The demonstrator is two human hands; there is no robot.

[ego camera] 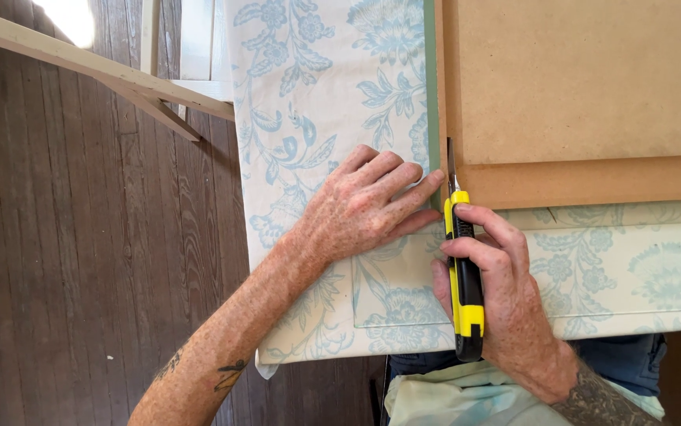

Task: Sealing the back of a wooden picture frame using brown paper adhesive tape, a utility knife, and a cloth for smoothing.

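Pressing flat with fingers spread and slightly fanned, the left hand (pixel 360 207) lies palm down on the floral wallpaper (pixel 317 95), its fingertips reaching toward the left edge of the brown hardboard panel (pixel 585 87). The left forearm runs in from the lower left, crossing the paper's edge, with a dark tattoo showing on it near the elbow. This hand grips nothing; it only bears down on the paper.

The right hand (pixel 498 292) is closed around one yellow-and-black utility knife (pixel 463 268), fingers wrapped over the handle, with the knuckles turned toward the hardboard panel. The knife stands nearly upright in the view, its thin blade pointing away from the person and running along the left edge of the hardboard panel, just beside the left fingertips. The right wrist, also tattooed, comes in from below the panel.

Two hands are in view, one knife, and one hardboard panel with a raised upper section and a lower lip. The wallpaper, pale with blue flowers and leaves, passes under the panel and is folded up along its lower side. Left of the panel lies dark wooden flooring (pixel 80 237), with pale wooden furniture legs (pixel 119 79) well apart from the hands.
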